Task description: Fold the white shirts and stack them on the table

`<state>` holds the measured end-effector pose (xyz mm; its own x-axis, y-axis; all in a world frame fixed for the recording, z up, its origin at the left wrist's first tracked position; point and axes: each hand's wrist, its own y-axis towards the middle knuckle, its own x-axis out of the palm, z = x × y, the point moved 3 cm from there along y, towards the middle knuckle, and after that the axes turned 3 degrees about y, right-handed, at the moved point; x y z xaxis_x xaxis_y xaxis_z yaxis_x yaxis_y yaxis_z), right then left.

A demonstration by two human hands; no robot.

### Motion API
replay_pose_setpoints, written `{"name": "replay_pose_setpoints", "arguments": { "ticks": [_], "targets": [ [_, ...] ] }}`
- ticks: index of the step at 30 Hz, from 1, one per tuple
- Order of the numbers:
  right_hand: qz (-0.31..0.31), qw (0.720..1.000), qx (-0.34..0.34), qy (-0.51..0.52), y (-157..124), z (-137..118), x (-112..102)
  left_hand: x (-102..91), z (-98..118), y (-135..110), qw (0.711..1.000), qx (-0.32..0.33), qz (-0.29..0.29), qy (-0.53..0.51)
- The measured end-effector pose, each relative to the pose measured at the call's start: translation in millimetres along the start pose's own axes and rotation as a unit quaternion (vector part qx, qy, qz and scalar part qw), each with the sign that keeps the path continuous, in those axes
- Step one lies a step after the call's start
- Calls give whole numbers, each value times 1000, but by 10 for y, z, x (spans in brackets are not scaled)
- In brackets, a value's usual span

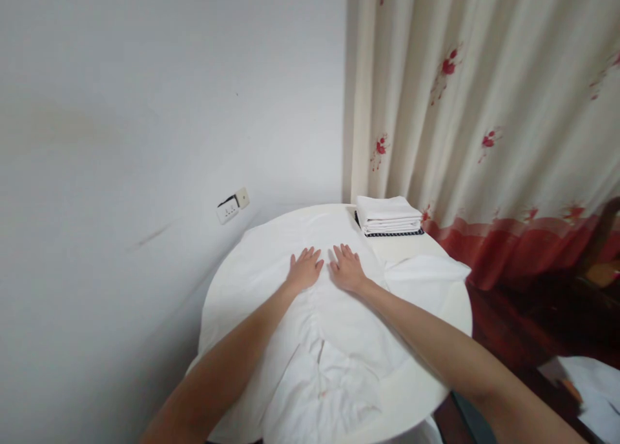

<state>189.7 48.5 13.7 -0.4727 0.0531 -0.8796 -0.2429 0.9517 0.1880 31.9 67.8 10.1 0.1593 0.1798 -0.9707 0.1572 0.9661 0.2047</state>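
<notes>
A large white cloth (271, 263) lies spread over a round white table (455, 308), wrinkled and bunched toward the near edge. My left hand (304, 268) rests flat on the cloth near the table's middle, fingers stretched out. My right hand (347, 267) lies flat beside it, almost touching, fingers likewise spread. Neither hand holds anything. Both forearms reach in from the bottom of the view.
A stack of folded white cloths (388, 214) sits on a dark-edged mat at the table's far right. A grey wall with a socket (232, 205) stands left. A cream curtain with red flowers (484, 121) hangs behind. White fabric (591, 392) lies lower right.
</notes>
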Motion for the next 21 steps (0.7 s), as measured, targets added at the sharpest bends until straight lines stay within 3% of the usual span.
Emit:
{"name": "replay_pose_setpoints", "arguments": {
  "ticks": [4, 9, 14, 21],
  "targets": [
    [-33, 998, 49, -34, 13, 75, 60, 63, -59, -52, 999, 10, -32, 7],
    [-25, 994, 90, -58, 72, 197, 60, 37, -80, -52, 999, 25, -42, -5],
    [-17, 996, 58, -62, 64, 278, -8, 68, -99, -26, 999, 17, -16, -50],
    [-18, 996, 34, -78, 6, 186, -12, 46, -117, -20, 998, 12, -9, -53]
  ]
}}
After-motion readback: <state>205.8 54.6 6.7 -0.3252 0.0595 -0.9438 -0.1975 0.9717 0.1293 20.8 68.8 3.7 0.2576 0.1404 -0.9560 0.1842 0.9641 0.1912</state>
